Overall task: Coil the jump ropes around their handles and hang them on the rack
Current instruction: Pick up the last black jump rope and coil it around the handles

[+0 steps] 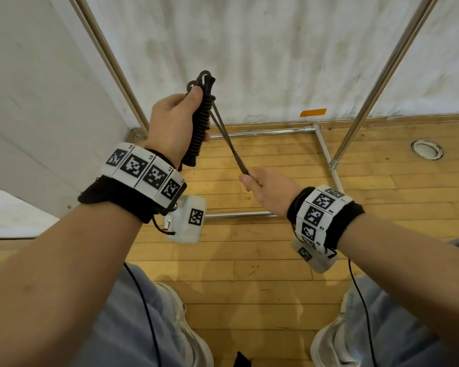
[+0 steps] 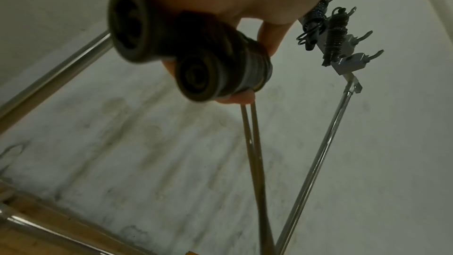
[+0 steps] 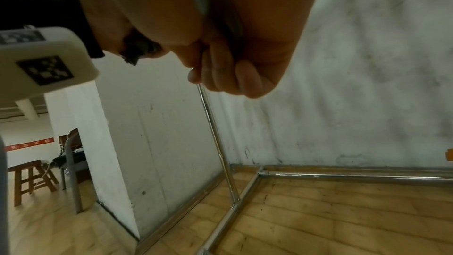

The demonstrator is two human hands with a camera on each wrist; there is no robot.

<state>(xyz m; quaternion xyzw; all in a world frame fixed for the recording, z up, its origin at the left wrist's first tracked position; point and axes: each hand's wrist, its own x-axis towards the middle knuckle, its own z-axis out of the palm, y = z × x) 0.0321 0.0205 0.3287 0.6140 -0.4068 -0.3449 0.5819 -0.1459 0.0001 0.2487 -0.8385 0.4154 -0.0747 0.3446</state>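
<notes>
My left hand (image 1: 175, 120) grips the two black jump rope handles (image 1: 200, 123) side by side, upright, with rope coiled around them. In the left wrist view the handle ends (image 2: 193, 77) point at the camera. Two taut strands of rope (image 1: 227, 139) run down and right from the coil into my right hand (image 1: 265, 185), which is curled round them below the handles. In the right wrist view the fist (image 3: 232, 77) hides the rope. High on the rack (image 2: 343, 61), two coiled jump ropes (image 2: 326, 26) hang from hooks.
The metal rack's upright poles (image 1: 376, 83) and floor bars (image 1: 263, 132) stand against a white wall over wooden flooring. A round floor fitting (image 1: 426, 150) sits at the right. A wooden stool (image 3: 29, 179) and a chair stand far left beyond the wall corner.
</notes>
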